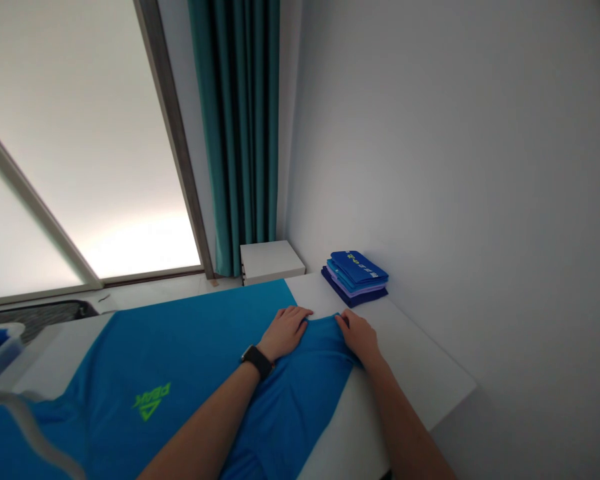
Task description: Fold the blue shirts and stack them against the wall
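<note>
A bright blue T-shirt (180, 360) with a green logo lies spread across the white table (420, 360). My left hand (285, 330), with a dark watch on its wrist, rests on the shirt's right end, fingers curled onto the cloth at its edge. My right hand (359, 335) is beside it on the same edge, fingers bent down and pinching the fabric. The cloth bunches slightly between the two hands.
A stack of folded blue and purple shirts (355, 277) sits at the table's far right corner against the white wall. Beyond the table stand a small white cabinet (270, 260), a teal curtain (240, 133) and a large window. A plastic bin edge (0, 347) shows at left.
</note>
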### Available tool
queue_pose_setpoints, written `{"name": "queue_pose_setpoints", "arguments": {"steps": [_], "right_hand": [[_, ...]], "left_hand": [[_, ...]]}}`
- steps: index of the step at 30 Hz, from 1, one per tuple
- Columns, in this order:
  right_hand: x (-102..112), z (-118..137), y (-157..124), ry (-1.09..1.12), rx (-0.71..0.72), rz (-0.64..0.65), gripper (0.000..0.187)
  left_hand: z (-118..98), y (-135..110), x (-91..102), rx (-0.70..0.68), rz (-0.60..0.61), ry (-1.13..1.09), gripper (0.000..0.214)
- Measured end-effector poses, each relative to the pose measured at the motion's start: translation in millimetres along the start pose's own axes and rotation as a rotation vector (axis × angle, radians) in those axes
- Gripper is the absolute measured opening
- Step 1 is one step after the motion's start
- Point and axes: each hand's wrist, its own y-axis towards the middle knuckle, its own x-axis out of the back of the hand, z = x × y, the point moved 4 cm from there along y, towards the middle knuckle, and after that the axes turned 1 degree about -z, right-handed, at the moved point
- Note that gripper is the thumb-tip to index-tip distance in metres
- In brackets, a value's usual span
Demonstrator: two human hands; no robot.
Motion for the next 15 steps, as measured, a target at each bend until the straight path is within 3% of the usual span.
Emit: {"name": "queue_pose_setpoints", "arguments": {"steps": [6, 10, 15], "right_hand": [[-2.4, 3.3, -0.3, -0.028, 0.045, 0.0, 0.009], [-2.8, 5.7, -1.8, -0.024, 0.125, -0.058, 0.023], [-2.2, 8.1, -0.2, -0.032, 0.155, -0.034, 0.023]], "left_hand": [[-7.5, -1.4, 2.4, -0.079, 0.0, 0.02, 0.033], [-6.8, -1.7, 2.6, -0.08, 0.015, 0.04, 0.03], [-4.5, -0.4, 2.5, -0.098, -0.005, 0.049, 0.028]]}}
